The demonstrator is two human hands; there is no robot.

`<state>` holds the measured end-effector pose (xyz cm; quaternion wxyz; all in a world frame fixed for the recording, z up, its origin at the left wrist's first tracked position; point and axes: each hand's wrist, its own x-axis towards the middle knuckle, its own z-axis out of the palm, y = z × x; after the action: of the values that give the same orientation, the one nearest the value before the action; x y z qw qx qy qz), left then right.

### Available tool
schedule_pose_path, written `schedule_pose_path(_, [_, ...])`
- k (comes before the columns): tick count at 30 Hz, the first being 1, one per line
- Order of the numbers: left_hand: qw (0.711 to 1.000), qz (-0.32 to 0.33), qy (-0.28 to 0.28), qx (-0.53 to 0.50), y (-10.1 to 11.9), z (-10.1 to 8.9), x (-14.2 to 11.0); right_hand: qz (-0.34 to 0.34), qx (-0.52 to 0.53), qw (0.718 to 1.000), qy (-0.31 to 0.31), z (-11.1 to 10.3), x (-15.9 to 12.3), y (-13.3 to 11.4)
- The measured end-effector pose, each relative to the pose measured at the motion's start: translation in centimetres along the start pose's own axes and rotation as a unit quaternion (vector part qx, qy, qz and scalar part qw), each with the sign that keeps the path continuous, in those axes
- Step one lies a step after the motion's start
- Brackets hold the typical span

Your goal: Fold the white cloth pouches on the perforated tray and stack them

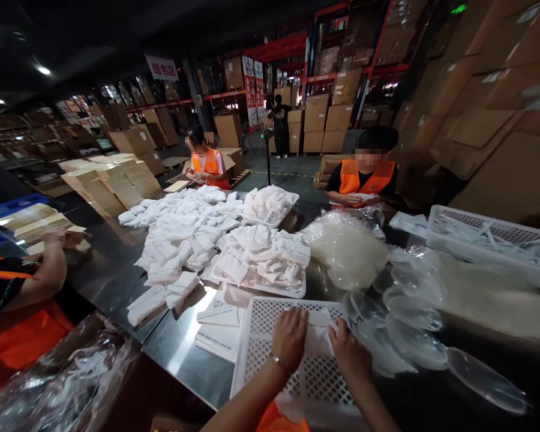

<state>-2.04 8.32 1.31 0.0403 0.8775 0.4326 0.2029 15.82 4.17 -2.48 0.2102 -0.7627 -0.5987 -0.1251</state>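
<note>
Over a white lattice basket at the table's near edge, my left hand has its fingers curled on the left side of a white paper-like packet. My right hand pinches the packet's right edge between thumb and fingers. Left of the basket lies a stack of flat white printed sheets or bags. Just beyond the basket, a white tray is heaped with wrapped white packets. Transparent, shallow dish-like plastic pieces lie to the right of my right hand.
A large pile of white packets spreads over the metal table. Plastic bags of pale contents and another white basket stand right. Co-workers in orange vests work around the table. Cardboard boxes stand left.
</note>
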Motion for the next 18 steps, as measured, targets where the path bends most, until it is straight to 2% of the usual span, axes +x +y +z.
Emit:
schedule_pose_path(2, [0.996, 0.086, -0.002, 0.001, 0.7, 1.9, 0.1, -0.092, 0.038, 0.994, 0.038, 1.0, 0.0, -0.7])
schedule_pose_path(4, [0.996, 0.092, -0.020, -0.006, 0.4, 4.2, 0.0, -0.156, 0.130, 0.979, 0.034, 2.9, -0.1, -1.2])
schedule_pose_path(6, [0.998, 0.042, -0.025, -0.030, -0.6, 6.1, -0.3, -0.138, 0.206, 0.969, 0.019, 5.0, -0.2, -1.3])
schedule_pose_path(8, [0.996, -0.038, -0.029, -0.079, -1.8, 7.1, -0.3, -0.072, 0.243, 0.967, 0.018, 6.6, -0.2, -1.1])
schedule_pose_path(10, [0.978, -0.126, -0.043, -0.159, -2.4, 6.8, 0.0, -0.024, 0.273, 0.962, 0.014, 6.9, -0.2, -0.9])
schedule_pose_path(11, [0.961, -0.165, -0.054, -0.217, -2.4, 6.3, 0.2, -0.009, 0.296, 0.955, 0.006, 6.5, -0.2, -1.0])
schedule_pose_path(13, [0.900, -0.231, -0.076, -0.363, -1.5, 4.7, 0.3, 0.011, 0.348, 0.937, -0.020, 4.9, -0.3, -1.4])
schedule_pose_path(15, [0.807, -0.266, -0.118, -0.515, 0.0, 2.8, -0.4, 0.057, 0.441, 0.893, -0.062, 2.6, -0.7, -2.1])
schedule_pose_path(17, [0.699, -0.259, -0.213, -0.631, 1.3, 0.9, -1.8, 0.102, 0.542, 0.825, -0.121, 0.5, -1.5, -2.6])
schedule_pose_path(18, [0.648, -0.238, -0.271, -0.671, 1.6, -0.1, -2.5, 0.098, 0.567, 0.804, -0.148, -0.4, -1.9, -2.6])
